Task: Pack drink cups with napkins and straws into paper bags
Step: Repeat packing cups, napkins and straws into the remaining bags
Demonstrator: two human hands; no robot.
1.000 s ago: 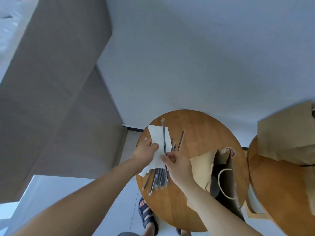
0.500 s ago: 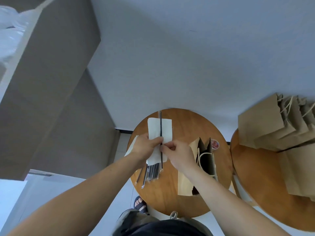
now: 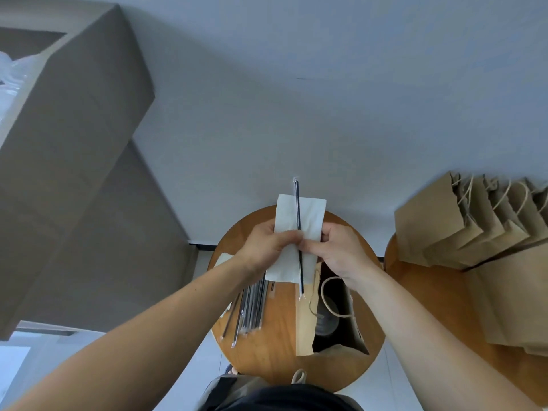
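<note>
Held: napkin (image 3: 308, 215) and straw (image 3: 297, 203), pinched together by left grip (image 3: 264, 247) and right grip (image 3: 338, 253). In open bag (image 3: 304, 327): cup (image 3: 326, 324); napkin, straw outstanding. Beside: spare bags (image 3: 439, 221), apparently unpacked.

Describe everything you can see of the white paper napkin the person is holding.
The white paper napkin is a long, soft rectangle, lightly creased, held lengthwise pointing away from the person above the round wooden table. The left hand and right hand pinch it near its middle from either side. A thin dark straw in a clear wrapper lies along its front, under the thumbs, sticking out beyond both short ends.
</note>
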